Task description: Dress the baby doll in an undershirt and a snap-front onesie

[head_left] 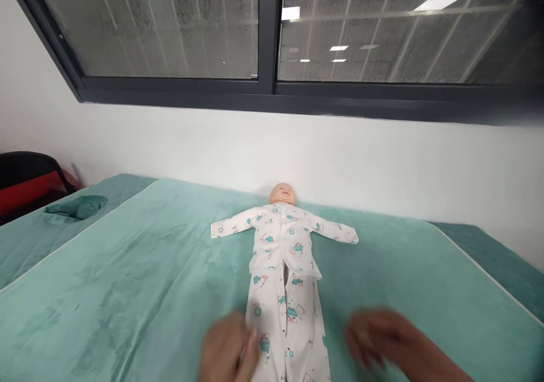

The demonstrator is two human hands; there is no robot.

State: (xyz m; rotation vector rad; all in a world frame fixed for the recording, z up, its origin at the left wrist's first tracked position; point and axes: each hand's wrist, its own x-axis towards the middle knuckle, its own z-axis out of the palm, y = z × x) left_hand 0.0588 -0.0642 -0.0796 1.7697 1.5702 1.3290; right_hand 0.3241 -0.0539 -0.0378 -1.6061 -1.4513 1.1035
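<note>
Lengthwise, the baby doll (283,193) lies on the green bedspread (127,246), head toward the wall (204,144), its printed pajama pants (306,336) running between the left hand (229,347) and right hand (378,335). The left is nearer, at the pants' edge, fingers curled; blur hides whether they grip. The right's bent fingers hang apart, apparently empty.

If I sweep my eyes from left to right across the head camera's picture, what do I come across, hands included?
Black-and-red object at the edge → the person's left hand, blurred → the doll's head → the person's right hand, also blurred.
</note>
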